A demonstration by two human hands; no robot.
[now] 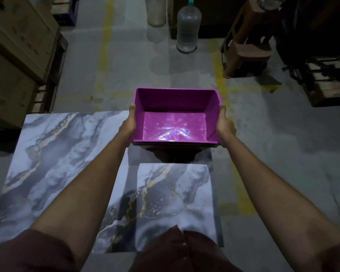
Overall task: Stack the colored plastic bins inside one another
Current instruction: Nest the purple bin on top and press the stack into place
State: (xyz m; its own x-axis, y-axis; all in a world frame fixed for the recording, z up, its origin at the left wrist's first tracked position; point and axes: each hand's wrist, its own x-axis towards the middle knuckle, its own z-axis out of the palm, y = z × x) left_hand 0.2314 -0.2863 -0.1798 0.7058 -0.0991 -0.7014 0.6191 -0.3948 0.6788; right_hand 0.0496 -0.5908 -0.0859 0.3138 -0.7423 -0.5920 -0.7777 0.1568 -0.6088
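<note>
Maroon sleeves point(33, 250) frame two bare forearms reaching out over a glossy marble-patterned tabletop point(53, 154), grey-blue with gold veins. Both hands clasp a magenta plastic bin point(177, 116) by its side walls: left hand point(129, 124) on the left wall, right hand point(225, 127) on the right, each grip curled around the rim. Smooth and rectangular, the bin sits nested atop thin dark rims point(175, 144) of other bins at the tabletop's far edge. A clear plastic bottle point(188, 28) stands on the concrete floor point(273, 144) beyond.
</note>
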